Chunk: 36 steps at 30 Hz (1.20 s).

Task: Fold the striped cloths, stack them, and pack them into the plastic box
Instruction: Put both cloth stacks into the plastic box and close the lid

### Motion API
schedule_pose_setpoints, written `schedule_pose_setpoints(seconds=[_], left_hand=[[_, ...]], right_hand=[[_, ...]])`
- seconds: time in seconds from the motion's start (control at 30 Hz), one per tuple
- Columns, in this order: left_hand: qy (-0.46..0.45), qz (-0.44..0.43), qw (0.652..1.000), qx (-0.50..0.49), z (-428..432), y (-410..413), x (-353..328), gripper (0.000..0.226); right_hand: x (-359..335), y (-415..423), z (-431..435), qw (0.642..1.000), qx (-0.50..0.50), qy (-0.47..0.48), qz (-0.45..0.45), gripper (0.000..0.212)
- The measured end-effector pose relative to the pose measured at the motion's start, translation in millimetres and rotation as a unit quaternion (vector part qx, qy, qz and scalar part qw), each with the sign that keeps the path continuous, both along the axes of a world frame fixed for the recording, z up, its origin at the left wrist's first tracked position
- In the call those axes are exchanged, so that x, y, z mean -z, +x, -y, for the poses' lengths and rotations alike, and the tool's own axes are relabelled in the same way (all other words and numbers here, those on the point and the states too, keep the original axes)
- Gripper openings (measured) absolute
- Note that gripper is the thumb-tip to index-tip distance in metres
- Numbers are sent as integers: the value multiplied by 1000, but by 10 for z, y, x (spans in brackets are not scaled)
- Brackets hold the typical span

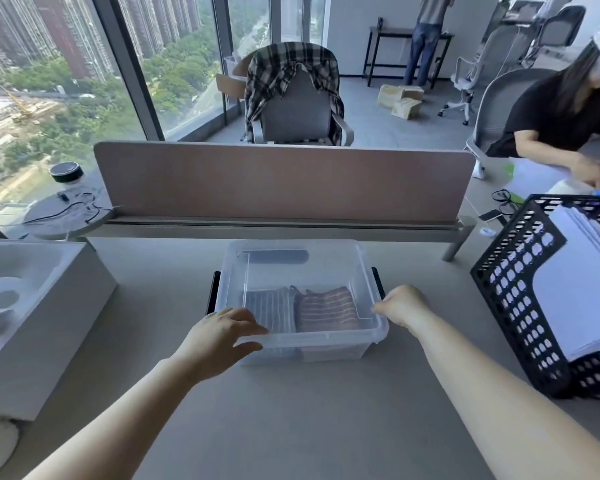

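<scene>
A clear plastic box (291, 258) with black side latches stands in the middle of the desk, a clear lid on top of it. Inside lie two folded striped cloths side by side: a grey-blue one (274, 306) on the left and a pink-brown one (326, 308) on the right. My left hand (222, 332) rests on the box's near left corner, fingers over the lid's edge and thumb against the front wall. My right hand (400, 308) is at the right rim beside the black latch (378, 282), fingers curled against the edge.
A white foam-lined carton (32, 306) stands at the left. A black mesh file basket (520, 292) with papers stands at the right. A brown divider panel (284, 181) runs behind the box. Another person works at the far right desk.
</scene>
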State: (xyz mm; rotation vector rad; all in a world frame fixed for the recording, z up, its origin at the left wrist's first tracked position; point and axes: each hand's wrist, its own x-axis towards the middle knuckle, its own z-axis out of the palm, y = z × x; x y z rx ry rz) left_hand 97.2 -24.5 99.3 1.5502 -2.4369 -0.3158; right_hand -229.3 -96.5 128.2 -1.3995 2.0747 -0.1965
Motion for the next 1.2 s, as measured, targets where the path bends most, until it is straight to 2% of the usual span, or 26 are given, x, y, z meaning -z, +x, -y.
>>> schedule_pose_setpoints(seconds=[0.07,0.13,0.17,0.2,0.23,0.27,0.3,0.37,0.43,0.5,0.57,0.63,0.7,0.77,0.87,1.03,1.2], left_hand=[[4,1,1000,-30,32,16,-73,52],[14,-42,988,-145,114,40,-133,32],[19,-68,971,-227,188,57,-132,29],[48,-79,945,-314,250,55,-156,39],[110,-90,909,-392,322,72,-155,55],[183,-114,866,-451,372,80,-180,68],[254,-160,821,-485,422,89,-167,74],[351,-276,744,-496,482,137,-112,75],[380,-346,707,-485,495,225,-18,74],[380,-391,690,-477,532,262,55,64],[354,-377,718,-466,572,247,30,46],[300,-307,778,-459,615,185,-44,29],[258,-189,839,-440,630,116,-120,21],[237,-79,873,-419,624,39,-151,22],[209,5,890,-405,625,-46,-162,20],[171,46,900,-398,683,-99,-172,19],[148,92,916,-361,736,-233,-174,22]], right_hand=[[-22,-5,67,1000,-5,17,-3,31],[-31,-17,138,1000,1,8,5,31],[-35,-24,172,1000,8,-5,16,27],[-25,-24,194,999,16,-18,36,15],[5,-34,228,997,29,-18,64,25],[27,-36,248,993,52,1,103,52],[59,-28,267,986,66,20,150,70],[130,-11,279,977,79,50,194,80],[195,-26,284,974,82,65,203,79],[216,-25,286,972,86,52,211,72],[242,-32,318,975,84,17,205,52],[203,-11,325,985,64,-19,159,23],[141,28,325,994,35,-29,96,20],[81,70,312,999,16,-27,32,23],[14,116,285,998,11,-26,-50,27],[-30,122,233,992,13,-48,-117,30],[25,122,248,981,-13,-71,-178,21]])
